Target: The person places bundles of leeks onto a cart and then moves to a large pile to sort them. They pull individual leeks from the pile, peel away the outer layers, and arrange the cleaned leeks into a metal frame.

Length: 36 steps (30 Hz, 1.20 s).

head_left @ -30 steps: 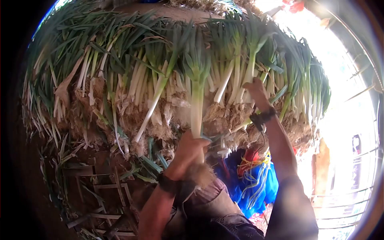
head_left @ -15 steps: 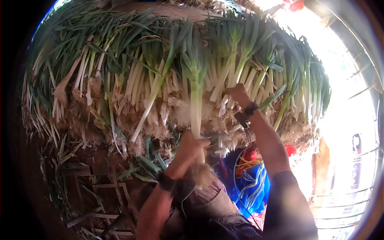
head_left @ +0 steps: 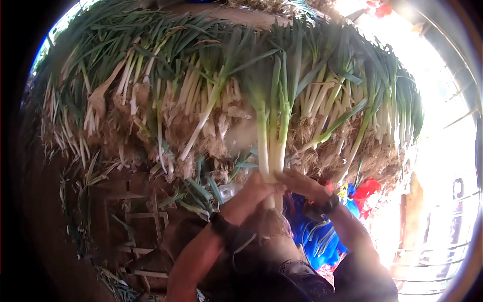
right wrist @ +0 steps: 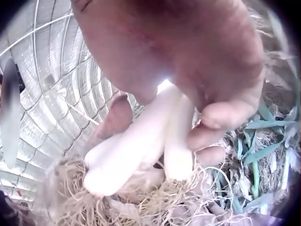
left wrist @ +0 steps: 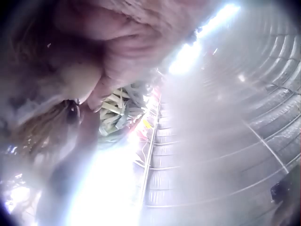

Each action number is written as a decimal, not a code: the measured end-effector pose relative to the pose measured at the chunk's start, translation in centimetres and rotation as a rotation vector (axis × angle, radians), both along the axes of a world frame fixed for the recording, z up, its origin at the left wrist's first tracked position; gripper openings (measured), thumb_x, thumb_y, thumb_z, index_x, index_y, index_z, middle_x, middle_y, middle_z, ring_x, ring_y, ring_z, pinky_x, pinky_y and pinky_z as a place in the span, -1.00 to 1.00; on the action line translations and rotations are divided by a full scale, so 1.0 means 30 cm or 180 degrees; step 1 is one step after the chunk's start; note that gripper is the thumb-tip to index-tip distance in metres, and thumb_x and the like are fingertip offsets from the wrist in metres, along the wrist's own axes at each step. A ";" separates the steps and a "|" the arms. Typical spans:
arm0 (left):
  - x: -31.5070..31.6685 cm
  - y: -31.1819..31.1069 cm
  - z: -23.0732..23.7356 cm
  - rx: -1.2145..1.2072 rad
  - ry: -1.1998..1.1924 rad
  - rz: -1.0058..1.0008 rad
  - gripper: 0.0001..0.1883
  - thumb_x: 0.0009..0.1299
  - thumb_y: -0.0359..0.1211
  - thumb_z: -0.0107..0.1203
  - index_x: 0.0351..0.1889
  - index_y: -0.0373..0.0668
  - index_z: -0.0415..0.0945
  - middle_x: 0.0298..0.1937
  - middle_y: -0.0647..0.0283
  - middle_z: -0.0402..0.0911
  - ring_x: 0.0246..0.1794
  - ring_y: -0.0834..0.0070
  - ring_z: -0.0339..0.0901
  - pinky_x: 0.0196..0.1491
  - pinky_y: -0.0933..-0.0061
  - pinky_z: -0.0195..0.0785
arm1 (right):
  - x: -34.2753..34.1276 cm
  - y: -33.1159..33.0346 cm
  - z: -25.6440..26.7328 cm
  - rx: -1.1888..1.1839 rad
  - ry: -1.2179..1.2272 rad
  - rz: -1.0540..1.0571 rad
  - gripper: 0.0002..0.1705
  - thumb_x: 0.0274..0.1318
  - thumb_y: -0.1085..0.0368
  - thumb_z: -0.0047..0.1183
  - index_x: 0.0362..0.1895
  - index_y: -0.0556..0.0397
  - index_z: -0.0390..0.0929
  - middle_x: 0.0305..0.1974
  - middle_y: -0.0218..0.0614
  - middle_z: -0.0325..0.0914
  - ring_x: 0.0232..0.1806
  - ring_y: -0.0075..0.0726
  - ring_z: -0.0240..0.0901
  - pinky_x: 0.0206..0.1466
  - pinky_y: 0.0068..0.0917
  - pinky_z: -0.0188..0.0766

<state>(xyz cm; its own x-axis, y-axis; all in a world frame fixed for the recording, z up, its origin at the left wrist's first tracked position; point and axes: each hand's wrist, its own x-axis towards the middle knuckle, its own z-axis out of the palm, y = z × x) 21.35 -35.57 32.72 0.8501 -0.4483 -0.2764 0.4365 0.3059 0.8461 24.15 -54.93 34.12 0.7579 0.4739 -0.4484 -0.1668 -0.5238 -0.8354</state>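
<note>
Low in front of the body, my left hand (head_left: 252, 195) grips a few leeks (head_left: 263, 138) by their white shanks, roots toward me and green leaves pointing away. Beside it my right hand (head_left: 306, 186) curls round the same shanks, close to the left fingers. In the right wrist view the thick white bases (right wrist: 129, 150) come out below the right hand (right wrist: 188, 52), with tangled pale roots (right wrist: 174, 202) at their ends. The left wrist view shows the left hand (left wrist: 136, 42) over a rounded pale base (left wrist: 83, 81); much there is blurred.
A long heap of leeks (head_left: 201, 88) lies across the front, roots toward me. Cut leaves (head_left: 198, 194) litter the ground before it. Blue plastic (head_left: 314, 234) and red plastic (head_left: 367, 190) lie at right. A slatted frame (head_left: 146, 216) stands lower left.
My right hand has come from the heap down to the left hand, bringing leeks against the one held there. The left hand keeps its grip. The head view has shifted slightly.
</note>
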 end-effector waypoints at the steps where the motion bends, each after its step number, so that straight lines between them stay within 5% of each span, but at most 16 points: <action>1: -0.011 0.013 0.019 0.0029 -0.0018 0.0044 -0.54 0.18 -0.47 0.34 0.06 -0.33 0.51 -0.20 0.16 0.66 -0.26 0.40 0.66 -0.20 0.42 0.57 | 0.002 -0.032 -0.061 0.0029 -0.0018 0.0044 -0.43 0.48 -0.12 -0.18 -0.09 0.17 0.60 -0.45 -0.45 0.48 -0.44 -0.56 0.30 -0.38 -0.51 0.31; 3: -0.026 0.043 0.070 -0.0159 -0.0256 0.0054 -0.62 0.21 -0.44 0.33 -0.01 -0.32 0.58 -0.22 0.17 0.68 -0.22 0.47 0.63 -0.18 0.44 0.50 | 0.039 -0.117 -0.217 0.0758 -0.0021 -0.0149 -0.42 0.49 -0.13 -0.21 -0.18 0.15 0.59 -0.48 -0.48 0.46 -0.50 -0.64 0.27 -0.43 -0.56 0.26; 4: -0.024 0.053 0.079 -0.0135 -0.0305 0.0088 -0.62 0.21 -0.44 0.33 -0.01 -0.32 0.58 -0.22 0.17 0.68 -0.22 0.47 0.63 -0.18 0.44 0.50 | 0.028 0.004 0.056 0.0584 0.0890 -0.0027 -0.43 0.50 -0.12 -0.23 -0.18 0.12 0.60 -0.50 -0.51 0.45 -0.56 -0.67 0.23 -0.48 -0.60 0.23; 8: -0.079 0.096 0.163 -0.0005 -0.0397 0.0062 -0.67 0.28 -0.32 0.25 -0.06 -0.32 0.57 -0.25 0.19 0.63 -0.26 0.43 0.61 -0.18 0.45 0.51 | -0.014 0.048 0.162 0.1193 0.0904 -0.0099 -0.45 0.49 -0.09 -0.19 -0.18 0.15 0.60 -0.51 -0.51 0.49 -0.56 -0.67 0.30 -0.51 -0.63 0.23; 11: -0.158 0.164 0.240 0.0012 -0.0937 0.0159 -0.63 0.35 -0.19 0.17 -0.07 -0.32 0.52 -0.24 0.22 0.58 -0.30 0.45 0.60 -0.21 0.50 0.51 | -0.026 0.045 0.209 0.1441 -0.0121 -0.0159 -0.57 0.43 0.00 -0.04 -0.11 0.15 0.59 -0.45 -0.44 0.55 -0.52 -0.61 0.42 -0.47 -0.61 0.32; 13: -0.291 0.188 0.464 0.0175 -0.0462 0.0460 -0.52 0.32 -0.19 0.17 0.03 -0.40 0.44 -0.25 0.09 0.64 -0.34 0.43 0.62 -0.34 0.50 0.53 | -0.020 0.035 0.232 0.0793 -0.1355 -0.0656 -0.56 0.31 0.14 0.13 0.13 0.17 0.50 -0.27 -0.30 0.63 -0.39 -0.49 0.56 -0.35 -0.55 0.46; 17: -0.515 0.261 0.459 0.0349 0.0343 0.0546 -0.41 0.22 -0.30 0.20 0.15 -0.47 0.36 -0.25 0.03 0.62 -0.33 0.34 0.61 -0.29 0.39 0.55 | -0.063 0.163 0.235 0.0898 -0.2095 -0.0545 -0.16 0.10 0.24 0.29 0.41 0.18 0.22 -0.06 -0.13 0.64 -0.25 -0.38 0.64 -0.23 -0.40 0.53; 19: -0.660 0.280 0.505 0.0357 0.0403 0.0732 -0.39 0.19 -0.33 0.20 0.16 -0.47 0.34 -0.22 0.03 0.61 -0.33 0.33 0.61 -0.28 0.35 0.55 | -0.093 0.253 0.183 0.1462 -0.1952 -0.0366 -0.33 0.08 0.25 0.26 0.25 0.24 0.36 -0.17 -0.03 0.65 -0.27 -0.18 0.67 -0.23 -0.26 0.53; 21: -0.790 0.310 0.541 0.0292 0.0324 0.0925 -0.34 0.12 -0.39 0.21 0.20 -0.46 0.31 -0.16 0.03 0.59 -0.30 0.28 0.61 -0.22 0.26 0.55 | -0.140 0.319 0.209 -0.0068 -0.2549 0.0228 -0.60 0.12 0.26 0.19 -0.02 0.22 0.45 -0.33 0.04 0.63 -0.26 0.08 0.63 -0.24 -0.10 0.51; 22: -0.865 0.332 0.555 0.0356 0.0403 0.1054 -0.33 0.10 -0.40 0.23 0.20 -0.47 0.31 -0.16 0.02 0.60 -0.30 0.27 0.62 -0.22 0.25 0.56 | -0.171 0.341 0.208 0.0074 -0.2836 0.0500 -0.77 0.15 0.26 0.13 -0.23 0.15 0.43 -0.47 0.06 0.56 -0.27 0.25 0.55 -0.29 0.00 0.47; 27: -1.208 0.373 0.644 0.0552 0.0524 0.1629 -0.34 0.06 -0.40 0.34 0.14 -0.41 0.36 -0.17 0.02 0.62 -0.26 0.27 0.66 -0.21 0.31 0.58 | -0.309 0.471 0.188 0.0664 -0.3315 0.1067 -0.77 0.11 0.25 0.13 -0.24 0.14 0.45 -0.49 -0.09 0.59 -0.40 0.16 0.59 -0.38 -0.06 0.48; 29: -1.283 0.363 0.656 0.0421 0.0646 0.1903 -0.34 0.06 -0.40 0.34 0.14 -0.41 0.36 -0.18 0.04 0.62 -0.27 0.26 0.66 -0.21 0.32 0.58 | -0.386 0.519 0.135 -0.0020 -0.3596 0.2528 -0.77 0.11 0.23 0.14 -0.25 0.11 0.48 -0.54 -0.22 0.59 -0.42 0.06 0.62 -0.38 -0.10 0.51; 30: -1.316 0.365 0.650 0.0428 0.0675 0.2003 -0.34 0.06 -0.40 0.34 0.14 -0.41 0.36 -0.18 0.04 0.62 -0.27 0.26 0.66 -0.21 0.32 0.58 | -0.449 0.491 0.126 -0.0339 -0.4540 0.3134 -0.72 0.09 0.17 0.17 -0.24 0.10 0.52 -0.43 -0.21 0.60 -0.39 0.02 0.63 -0.33 -0.12 0.55; 31: -1.341 0.370 0.636 0.0427 0.0810 0.2012 -0.34 0.05 -0.41 0.33 0.14 -0.41 0.36 -0.19 0.04 0.61 -0.27 0.26 0.65 -0.22 0.32 0.58 | -0.458 0.487 0.140 -0.0263 -0.4543 0.3204 -0.72 0.09 0.17 0.17 -0.24 0.10 0.52 -0.43 -0.21 0.60 -0.39 0.02 0.63 -0.33 -0.12 0.55; 33: -1.383 0.373 0.604 0.0393 0.0967 0.2068 -0.34 0.05 -0.41 0.33 0.14 -0.42 0.36 -0.19 0.04 0.61 -0.27 0.26 0.65 -0.22 0.33 0.57 | -0.453 0.478 0.153 -0.0840 -0.2862 0.3717 -0.58 0.03 0.11 0.24 -0.18 0.19 0.52 -0.25 -0.03 0.59 -0.31 0.07 0.61 -0.25 -0.10 0.57; 36: -1.430 0.363 0.561 0.0257 0.1035 0.2335 -0.37 0.05 -0.41 0.29 0.13 -0.42 0.37 -0.20 0.03 0.61 -0.29 0.26 0.65 -0.23 0.33 0.56 | -0.367 0.568 0.134 -0.1136 -0.2787 0.2192 -0.36 -0.12 0.04 0.37 -0.07 0.27 0.51 -0.08 0.15 0.54 -0.07 0.17 0.59 -0.08 -0.03 0.56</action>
<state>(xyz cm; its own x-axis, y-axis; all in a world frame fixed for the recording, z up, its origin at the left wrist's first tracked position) -21.56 -24.67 49.55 0.7916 0.2247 -0.5682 0.3763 0.5534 0.7431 13.15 -37.89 38.13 0.5062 0.8576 -0.0910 0.8035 -0.5073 -0.3114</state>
